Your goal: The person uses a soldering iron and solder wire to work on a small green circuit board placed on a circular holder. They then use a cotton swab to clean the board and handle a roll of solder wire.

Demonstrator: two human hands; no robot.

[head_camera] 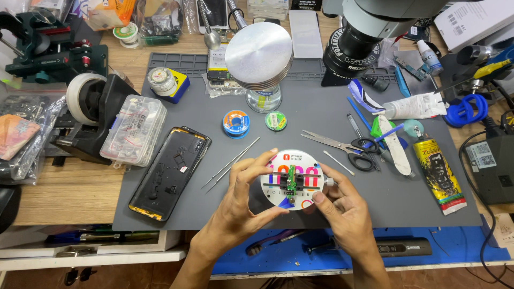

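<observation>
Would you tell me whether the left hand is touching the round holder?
Touching: the head view shows the left hand with fingers wrapped around the rim of the round holder.

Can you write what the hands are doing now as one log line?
left hand: grips round fixture disc | right hand: on its side knob | small green board: clamped on the disc

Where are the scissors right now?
In the head view, the scissors lie on the grey mat, right of centre, just above the right hand and round holder.
</observation>
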